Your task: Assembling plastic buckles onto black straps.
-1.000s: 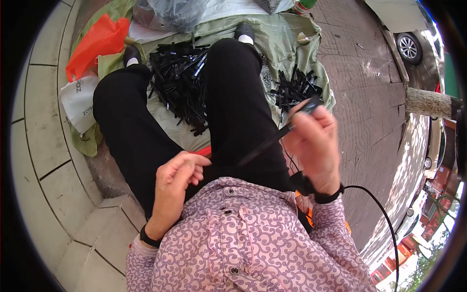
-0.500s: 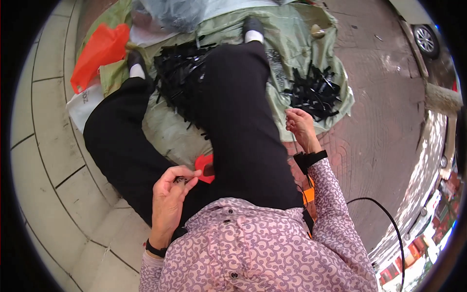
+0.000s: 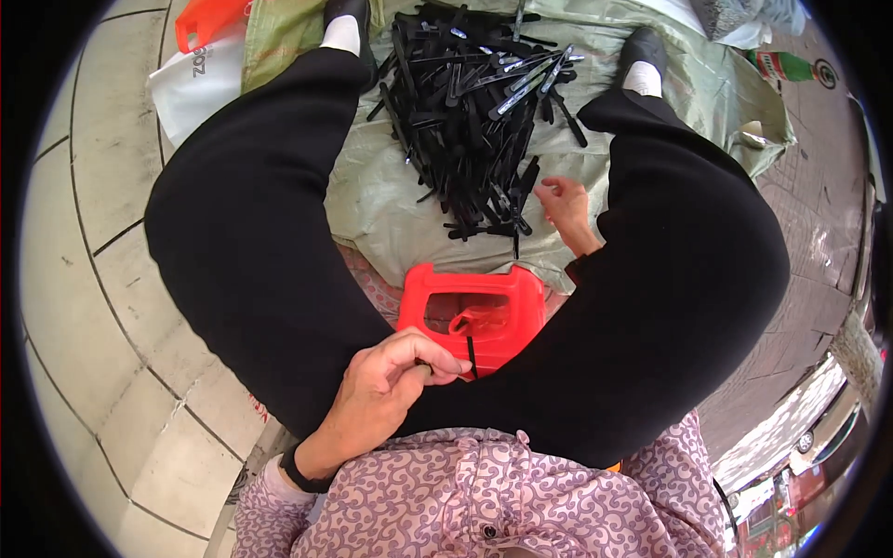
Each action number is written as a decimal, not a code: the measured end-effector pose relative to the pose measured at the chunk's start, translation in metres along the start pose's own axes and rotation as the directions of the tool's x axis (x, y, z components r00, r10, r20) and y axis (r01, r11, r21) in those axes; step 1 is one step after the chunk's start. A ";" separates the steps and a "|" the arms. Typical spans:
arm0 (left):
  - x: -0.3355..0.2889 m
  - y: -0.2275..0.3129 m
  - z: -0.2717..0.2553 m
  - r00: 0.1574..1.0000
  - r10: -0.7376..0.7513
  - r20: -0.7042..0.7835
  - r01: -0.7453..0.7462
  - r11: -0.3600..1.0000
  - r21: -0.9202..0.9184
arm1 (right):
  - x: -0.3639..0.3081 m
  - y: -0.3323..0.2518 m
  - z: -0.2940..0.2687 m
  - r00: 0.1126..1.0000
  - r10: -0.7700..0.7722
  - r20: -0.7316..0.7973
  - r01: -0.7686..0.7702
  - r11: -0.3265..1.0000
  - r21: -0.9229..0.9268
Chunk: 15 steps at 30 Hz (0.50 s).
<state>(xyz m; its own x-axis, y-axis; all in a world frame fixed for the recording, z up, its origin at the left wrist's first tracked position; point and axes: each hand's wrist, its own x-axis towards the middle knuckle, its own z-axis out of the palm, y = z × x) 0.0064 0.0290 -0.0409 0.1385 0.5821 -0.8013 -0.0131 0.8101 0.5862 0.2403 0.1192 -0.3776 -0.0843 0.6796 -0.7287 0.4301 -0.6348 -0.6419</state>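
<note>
My left hand (image 3: pixel 395 375) is closed in a pinch in front of my lap. A slim black clip (image 3: pixel 472 357) stands up from its fingertips, in front of a red plastic object (image 3: pixel 523 307) with a wide opening. Between my legs, a heap of slim black clips (image 3: pixel 460 121), some with shiny metal sides, lies on a pale green sheet (image 3: pixel 363 191). At the heap's near right edge is my right hand (image 3: pixel 566 212), fingers loosely bent and apart, with nothing plainly in them. My right leg hides most of that forearm.
An orange-red bag (image 3: pixel 209 20) and a white bag (image 3: pixel 200 84) lie at the far left. A green bottle (image 3: pixel 781 65) lies on its side at the far right. Pale tiles (image 3: pixel 112 279) run along the left, reddish paving (image 3: pixel 795 242) along the right.
The view has shifted and my legs are spread wider, showing the black heap and red object between them. My right hand now reaches inside my right leg. My left hand is nearer the middle.
</note>
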 end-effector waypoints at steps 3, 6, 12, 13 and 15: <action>0.004 0.000 -0.005 0.999 -0.031 0.040 0.030 0.999 0.013 | 0.016 0.008 0.016 0.963 -0.184 -0.198 0.118 0.945 -0.304; 0.005 0.000 -0.003 0.998 -0.054 0.039 0.059 0.988 -0.144 | 0.024 0.014 0.025 0.953 -0.197 -0.231 0.117 0.941 -0.318; 0.003 0.008 -0.001 0.997 -0.064 0.044 0.071 0.983 -0.171 | 0.009 0.027 0.000 0.984 -0.111 -0.137 0.097 0.990 -0.104; 0.002 0.007 -0.001 0.998 -0.047 0.047 0.056 0.977 -0.204 | 0.003 0.035 -0.007 0.983 -0.107 -0.151 0.116 0.992 0.050; -0.002 0.001 -0.002 0.999 0.005 0.038 0.003 0.976 -0.218 | -0.020 0.031 -0.022 0.983 -0.140 -0.116 0.164 0.957 0.239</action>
<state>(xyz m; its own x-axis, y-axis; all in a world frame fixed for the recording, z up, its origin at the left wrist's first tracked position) 0.0042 0.0293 -0.0390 0.1762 0.5831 -0.7930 -0.2285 0.8079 0.5433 0.2754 0.0934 -0.3776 -0.0383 0.7997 -0.5992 0.1829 -0.5839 -0.7909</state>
